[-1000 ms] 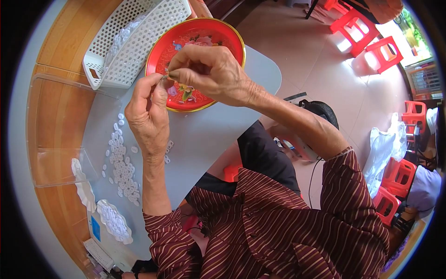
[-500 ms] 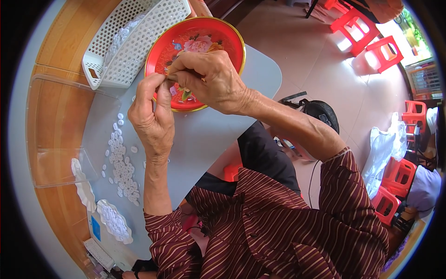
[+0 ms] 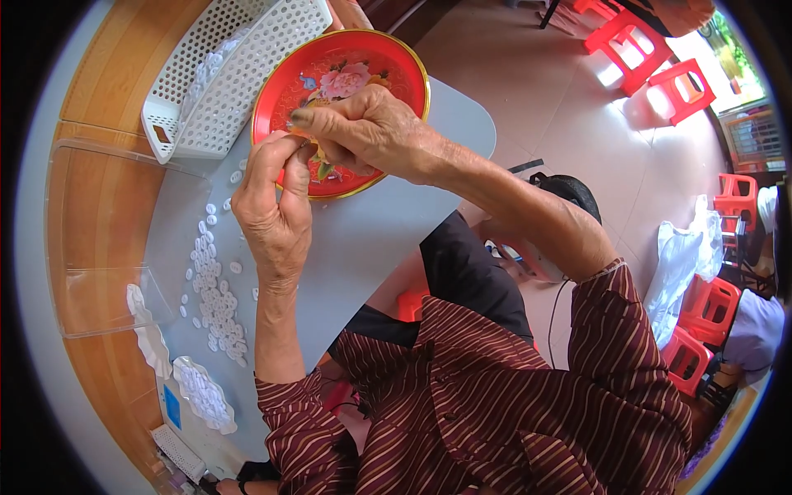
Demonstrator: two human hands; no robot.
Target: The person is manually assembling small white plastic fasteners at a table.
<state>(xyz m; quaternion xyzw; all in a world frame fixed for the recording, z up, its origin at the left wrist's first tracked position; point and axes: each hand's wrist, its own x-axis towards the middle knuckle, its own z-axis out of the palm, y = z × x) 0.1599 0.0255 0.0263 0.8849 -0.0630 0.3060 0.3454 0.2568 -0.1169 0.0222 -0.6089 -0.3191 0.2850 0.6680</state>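
Observation:
Over the red round tray (image 3: 404,66) with a gold rim and painted flowers, my two hands meet at the fingertips. My left hand (image 3: 274,198) is closed, its thumb and forefinger pinched on something too small to make out. My right hand (image 3: 375,136) is curled closed against those fingertips with its thumb lifted; anything in its fingers is hidden. A few small pale bits lie in the tray's lower part. Left of my left forearm, a scatter of small white oval pieces (image 3: 221,313) covers part of the grey table (image 3: 355,256).
A white perforated basket (image 3: 247,82) holding white pieces stands beside the tray. A clear plastic box (image 3: 99,239) and a scalloped white dish (image 3: 204,396) of white pieces line the left side. Another person's hand (image 3: 351,12) shows behind the tray. Red stools (image 3: 631,54) stand on the floor.
My right hand has shifted slightly upward and its thumb has lifted off the left fingertips. My left hand keeps its pinch. The view has shifted slightly.

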